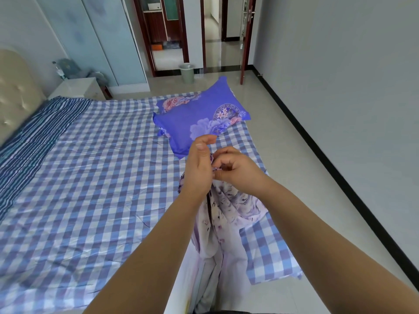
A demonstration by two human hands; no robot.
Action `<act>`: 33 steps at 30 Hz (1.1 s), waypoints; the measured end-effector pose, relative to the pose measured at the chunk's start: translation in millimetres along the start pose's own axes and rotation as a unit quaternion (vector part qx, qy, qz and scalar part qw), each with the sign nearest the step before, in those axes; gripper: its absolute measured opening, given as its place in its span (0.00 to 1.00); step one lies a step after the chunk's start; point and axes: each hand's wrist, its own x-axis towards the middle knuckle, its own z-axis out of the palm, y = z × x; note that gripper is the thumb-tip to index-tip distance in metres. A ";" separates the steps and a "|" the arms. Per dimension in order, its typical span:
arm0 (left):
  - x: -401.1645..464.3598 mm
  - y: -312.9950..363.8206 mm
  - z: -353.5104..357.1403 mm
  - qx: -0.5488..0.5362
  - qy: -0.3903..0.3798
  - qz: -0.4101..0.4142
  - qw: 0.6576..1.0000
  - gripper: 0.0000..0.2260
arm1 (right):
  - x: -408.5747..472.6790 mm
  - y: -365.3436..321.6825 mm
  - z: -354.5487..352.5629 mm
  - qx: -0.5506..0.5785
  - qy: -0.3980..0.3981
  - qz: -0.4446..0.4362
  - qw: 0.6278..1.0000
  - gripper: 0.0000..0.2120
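A pale cloth with purple flower print (223, 214) hangs down in front of me over the near right corner of the bed. My right hand (235, 169) pinches its top edge with curled fingers. My left hand (199, 165) is raised beside it, fingers curled at the same bunched edge, so both hands hold the cloth up together. A blue-violet floral pillow (199, 118) lies on the bed just beyond my hands.
The bed carries a blue-and-white checked sheet (90, 177), with a striped cover (34, 137) near the padded headboard (15, 87) at left. A white nightstand (77, 88), a green bin (187, 72) and an open doorway (224, 41) lie beyond. Tiled floor (294, 155) runs along the right.
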 end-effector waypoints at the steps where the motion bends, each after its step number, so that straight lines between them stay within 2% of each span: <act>1: -1.5 0.3 -0.9 0.004 -0.014 0.009 1.000 0.39 | -1.7 -1.1 -1.4 0.005 -0.017 -0.004 1.000 0.08; 4: -5.8 2.2 -2.6 0.013 -0.057 0.013 0.998 0.38 | -7.8 -1.6 -3.3 0.033 -0.043 -0.008 0.999 0.09; 9: -11.2 11.5 -5.6 -0.015 -0.092 -0.056 0.994 0.37 | -16.6 0.4 -2.5 0.043 -0.009 0.001 0.999 0.07; 14: -11.7 18.3 -23.9 0.018 -0.167 -0.115 0.979 0.12 | -20.3 0.0 -5.2 -0.020 0.042 -0.022 0.999 0.02; 17: -9.9 19.7 -34.1 0.062 -0.207 -0.154 0.964 0.10 | -19.9 -1.1 -7.6 -0.040 0.043 -0.026 0.998 0.03; 20: -7.7 18.3 -39.4 0.108 -0.181 -0.174 0.962 0.12 | -21.2 -2.5 -6.1 -0.057 0.041 -0.028 0.997 0.02; 25: -9.2 11.3 -36.7 0.174 -0.064 -0.100 0.978 0.10 | -25.9 -1.1 -3.4 -0.065 0.077 -0.026 0.995 0.02; 29: -20.2 15.0 -28.0 0.051 -0.048 -0.154 0.986 0.08 | -29.3 -9.3 -3.3 -0.059 0.059 -0.019 0.996 0.04; 33: -31.6 8.9 -27.5 -0.035 -0.085 -0.210 0.973 0.07 | -28.3 -7.8 -5.1 -0.056 0.070 0.049 0.995 0.08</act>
